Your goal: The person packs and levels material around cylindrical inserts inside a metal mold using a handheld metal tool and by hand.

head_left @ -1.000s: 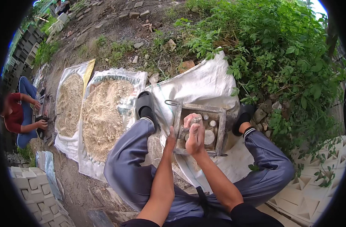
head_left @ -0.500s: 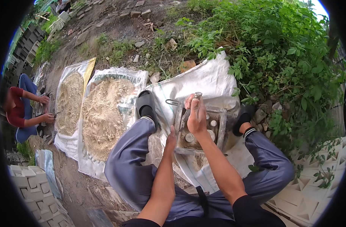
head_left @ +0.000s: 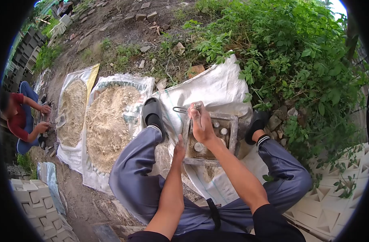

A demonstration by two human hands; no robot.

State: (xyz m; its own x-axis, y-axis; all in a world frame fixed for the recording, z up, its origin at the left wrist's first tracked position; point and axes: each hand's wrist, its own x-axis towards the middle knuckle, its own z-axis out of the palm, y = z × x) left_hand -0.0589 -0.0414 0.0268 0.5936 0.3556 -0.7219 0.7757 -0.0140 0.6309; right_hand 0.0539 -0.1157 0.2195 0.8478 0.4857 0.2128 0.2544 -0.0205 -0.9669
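we grip a grey round-ended tool (head_left: 198, 105) in our right hand (head_left: 202, 126), over the upper-left corner of the grey rectangular frame (head_left: 234, 135); our open left hand (head_left: 179, 150) is at its left side.

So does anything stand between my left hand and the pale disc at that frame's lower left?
Yes, sideways: the frame's left side stands between your left hand and the pale disc. From above, nothing visible covers the disc.
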